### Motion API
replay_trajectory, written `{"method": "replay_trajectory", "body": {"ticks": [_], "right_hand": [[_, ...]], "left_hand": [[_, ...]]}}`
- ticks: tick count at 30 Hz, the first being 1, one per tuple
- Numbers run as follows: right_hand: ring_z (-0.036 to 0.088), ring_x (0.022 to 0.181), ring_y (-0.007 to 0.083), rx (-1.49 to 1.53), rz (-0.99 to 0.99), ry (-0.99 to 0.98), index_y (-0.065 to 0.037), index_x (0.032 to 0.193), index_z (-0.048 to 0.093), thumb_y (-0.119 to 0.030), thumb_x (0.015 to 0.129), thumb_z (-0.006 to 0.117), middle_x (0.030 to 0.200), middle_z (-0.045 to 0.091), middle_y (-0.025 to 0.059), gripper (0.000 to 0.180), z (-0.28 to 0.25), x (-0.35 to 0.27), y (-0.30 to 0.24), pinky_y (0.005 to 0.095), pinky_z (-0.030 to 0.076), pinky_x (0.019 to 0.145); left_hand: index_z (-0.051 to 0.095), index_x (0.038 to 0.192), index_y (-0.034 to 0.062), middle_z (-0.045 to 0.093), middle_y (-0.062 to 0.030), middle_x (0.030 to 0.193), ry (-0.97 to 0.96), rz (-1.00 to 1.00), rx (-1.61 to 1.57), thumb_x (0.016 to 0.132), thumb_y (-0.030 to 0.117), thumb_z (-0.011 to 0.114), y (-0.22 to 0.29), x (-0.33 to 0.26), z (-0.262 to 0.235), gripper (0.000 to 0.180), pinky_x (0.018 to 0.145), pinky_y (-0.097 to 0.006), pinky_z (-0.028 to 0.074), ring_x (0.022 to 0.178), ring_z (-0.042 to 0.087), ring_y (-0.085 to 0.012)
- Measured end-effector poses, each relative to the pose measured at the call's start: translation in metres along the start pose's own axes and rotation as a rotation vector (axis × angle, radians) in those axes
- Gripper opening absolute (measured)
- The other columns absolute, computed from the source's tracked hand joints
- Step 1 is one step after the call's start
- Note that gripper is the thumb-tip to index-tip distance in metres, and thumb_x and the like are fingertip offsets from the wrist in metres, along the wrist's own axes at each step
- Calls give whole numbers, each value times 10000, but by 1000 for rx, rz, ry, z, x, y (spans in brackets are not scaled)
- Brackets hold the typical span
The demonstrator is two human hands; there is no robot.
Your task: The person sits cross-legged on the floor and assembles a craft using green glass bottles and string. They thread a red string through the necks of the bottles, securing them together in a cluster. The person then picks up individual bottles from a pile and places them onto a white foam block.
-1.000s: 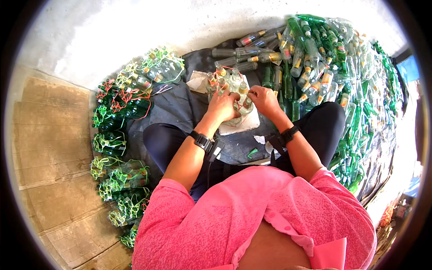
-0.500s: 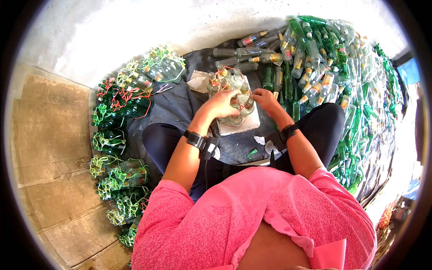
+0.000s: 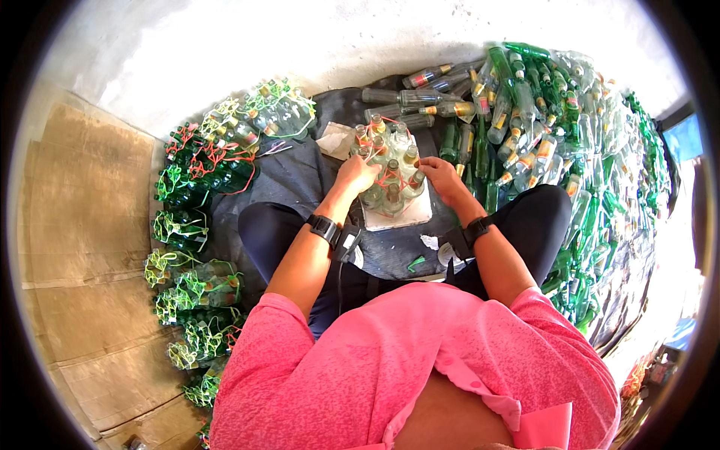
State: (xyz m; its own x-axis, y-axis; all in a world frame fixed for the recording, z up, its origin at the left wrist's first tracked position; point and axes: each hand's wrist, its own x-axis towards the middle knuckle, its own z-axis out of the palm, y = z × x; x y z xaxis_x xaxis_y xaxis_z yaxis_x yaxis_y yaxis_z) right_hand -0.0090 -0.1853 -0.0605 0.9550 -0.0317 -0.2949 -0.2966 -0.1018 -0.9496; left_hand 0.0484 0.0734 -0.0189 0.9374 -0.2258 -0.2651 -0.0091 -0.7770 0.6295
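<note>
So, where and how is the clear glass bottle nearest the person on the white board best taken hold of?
Probably grip the clear glass bottle by its slim neck, from above on the person's near side: it stands roughly upright on the white board, while neighbouring clear glass bottles crowd its far side.

No lettering is readable on the labels [image 3: 424,78] of the piled bottles [image 3: 498,130].

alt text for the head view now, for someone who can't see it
A cross-legged person has the left hand and right hand at either side of clear bottles laced with red cord on a white board. Tied bottle bundles line the left; loose green and clear bottles lie heaped at right.
</note>
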Motion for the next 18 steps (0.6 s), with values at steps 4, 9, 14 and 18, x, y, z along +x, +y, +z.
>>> {"method": "replay_trajectory", "body": {"ticks": [4,9,14,18], "right_hand": [[560,787,64,120,55,0,-21,1187,732,-164,1026,656,917,669,-10,228,8,-12,2,236,443,659],[521,796,55,29,-73,-16,-29,1164,727,-164,1008,677,886,632,-36,212,21,-26,6,242,412,686],[489,821,55,34,-97,-80,-53,1078,717,-156,993,696,880,590,-55,136,42,-48,6,246,389,718],[435,773,42,121,-14,-34,-61,1022,702,-168,1007,687,845,541,-75,109,52,-52,0,242,343,672]], "left_hand": [[746,1088,-54,743,-295,1067,-15,-81,-38,876,212,668,4,0,1,348,887,-469,577,1041,733,-421],[734,1043,-65,741,-288,1001,-43,-100,131,832,89,612,25,-2,-19,288,824,-479,574,991,739,-424],[703,977,-82,732,-301,935,-25,28,145,826,61,581,17,20,-25,241,789,-507,560,962,733,-452],[681,1090,-65,714,-332,1078,28,198,253,883,78,543,6,33,-19,287,875,-529,571,1056,709,-459]]}}
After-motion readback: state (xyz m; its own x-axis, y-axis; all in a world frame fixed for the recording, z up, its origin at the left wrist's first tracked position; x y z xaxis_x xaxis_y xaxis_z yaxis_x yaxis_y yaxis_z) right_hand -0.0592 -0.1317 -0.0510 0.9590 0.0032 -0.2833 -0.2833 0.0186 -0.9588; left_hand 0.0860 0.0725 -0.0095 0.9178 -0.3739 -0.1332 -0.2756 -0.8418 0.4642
